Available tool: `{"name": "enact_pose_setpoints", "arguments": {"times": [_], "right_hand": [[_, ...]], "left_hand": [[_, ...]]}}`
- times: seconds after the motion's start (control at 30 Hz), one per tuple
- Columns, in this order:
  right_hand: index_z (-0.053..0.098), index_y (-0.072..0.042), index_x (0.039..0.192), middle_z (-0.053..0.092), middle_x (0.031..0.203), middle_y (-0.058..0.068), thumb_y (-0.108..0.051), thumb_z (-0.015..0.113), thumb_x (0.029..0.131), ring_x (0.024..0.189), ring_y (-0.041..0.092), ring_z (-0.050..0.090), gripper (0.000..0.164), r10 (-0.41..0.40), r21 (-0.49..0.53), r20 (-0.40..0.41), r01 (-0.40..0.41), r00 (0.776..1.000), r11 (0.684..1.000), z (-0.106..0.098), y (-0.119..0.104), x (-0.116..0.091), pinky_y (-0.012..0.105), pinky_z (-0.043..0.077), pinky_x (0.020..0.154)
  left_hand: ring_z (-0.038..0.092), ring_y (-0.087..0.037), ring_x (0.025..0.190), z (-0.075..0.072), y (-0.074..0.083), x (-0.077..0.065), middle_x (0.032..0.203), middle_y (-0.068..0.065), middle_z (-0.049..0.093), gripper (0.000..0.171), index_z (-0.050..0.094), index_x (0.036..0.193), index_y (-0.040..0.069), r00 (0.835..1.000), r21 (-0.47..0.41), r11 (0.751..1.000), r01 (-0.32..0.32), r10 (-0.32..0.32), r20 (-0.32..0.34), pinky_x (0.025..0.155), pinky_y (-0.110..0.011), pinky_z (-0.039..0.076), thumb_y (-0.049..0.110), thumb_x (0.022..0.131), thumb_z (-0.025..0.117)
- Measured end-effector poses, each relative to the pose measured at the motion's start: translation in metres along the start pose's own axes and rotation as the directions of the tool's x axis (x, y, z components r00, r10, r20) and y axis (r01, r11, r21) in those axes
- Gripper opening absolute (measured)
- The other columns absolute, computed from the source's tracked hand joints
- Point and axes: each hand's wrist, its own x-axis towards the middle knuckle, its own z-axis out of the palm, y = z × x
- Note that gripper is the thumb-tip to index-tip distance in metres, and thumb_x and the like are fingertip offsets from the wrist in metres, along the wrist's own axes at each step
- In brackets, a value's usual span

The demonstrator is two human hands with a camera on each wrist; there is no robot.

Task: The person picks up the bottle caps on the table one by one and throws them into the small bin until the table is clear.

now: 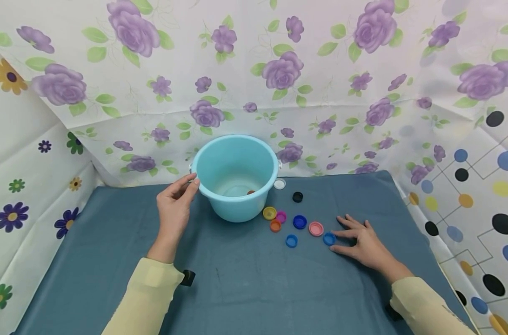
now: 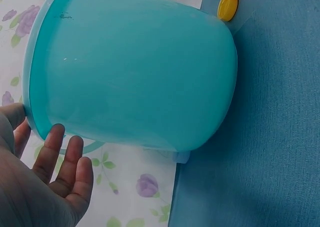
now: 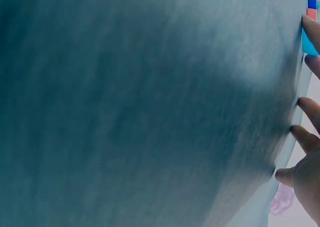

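While the left hand (image 1: 174,207) pinches the light-blue bucket (image 1: 237,211) by its rim (image 1: 237,199), the right hand (image 1: 364,244) pinches a blue bottle cap (image 1: 329,238) on the table (image 1: 258,288).

Your worktop (image 1: 245,288), covered in blue-grey fabric, carries an upright light blue bucket (image 1: 237,208) near its far edge. To the bucket's right you have small round caps — a white cap (image 1: 280,184) and black cap (image 1: 297,197) farthest back, then a close group of yellow cap (image 1: 270,213), magenta cap (image 1: 281,217) and orange cap (image 1: 275,225). Beyond those sit a dark blue cap (image 1: 299,222) and pink cap (image 1: 316,229) — with one lighter blue cap (image 1: 291,241) and a matching blue cap (image 1: 329,239) nearest you.
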Motion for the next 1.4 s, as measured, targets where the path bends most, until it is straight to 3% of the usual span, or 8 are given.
{"name": "enact_pose_setpoints", "arguments": {"times": [0.5,1.03,1.2,1.4], "right_hand": [[0.069,-0.033,0.11,0.041,0.147,0.003,-0.058,0.073,0.07,0.142,0.033,0.024,0.047,-0.013,0.001,-0.027,0.013,1.0,1.0,0.004,-0.009,0.004,0.066,0.006,0.108],[0.072,-0.028,0.106,0.046,0.143,0.003,-0.055,0.074,0.071,0.141,0.033,0.026,0.044,0.026,0.024,0.025,-0.027,0.999,0.999,-0.003,-0.011,0.007,0.066,0.012,0.107],[0.071,-0.027,0.108,0.051,0.139,0.003,-0.055,0.073,0.073,0.137,0.033,0.033,0.045,0.049,0.058,0.039,-0.051,0.998,0.997,-0.009,-0.014,0.009,0.06,0.029,0.104],[0.07,-0.024,0.11,0.058,0.131,0.002,-0.054,0.071,0.075,0.126,0.029,0.048,0.047,0.043,0.078,0.006,-0.043,0.999,0.996,-0.023,-0.021,0.021,0.046,0.049,0.088]], "left_hand": [[0.066,-0.007,0.083,0.0,-0.003,0.001,0.093,-0.002,0.072,0.03,0.071,0.111,0.014,1.0,-0.016,1.0,-0.009,0.009,0.005,0.075,-0.019,0.051,0.029,0.086,0.069],[0.066,-0.007,0.083,-0.001,-0.003,0.0,0.096,-0.009,0.072,0.029,0.071,0.111,0.014,1.0,-0.008,1.0,-0.016,0.016,0.004,0.075,-0.019,0.05,0.029,0.086,0.069],[0.065,-0.007,0.084,-0.001,-0.001,-0.001,0.099,-0.011,0.071,0.029,0.071,0.111,0.014,1.0,0.0,1.0,-0.017,0.017,0.008,0.075,-0.019,0.05,0.029,0.086,0.068],[0.065,-0.006,0.081,-0.001,0.0,0.0,0.098,-0.013,0.071,0.029,0.071,0.111,0.014,1.0,0.011,1.0,-0.024,0.024,0.004,0.073,-0.019,0.05,0.029,0.086,0.069]]}}
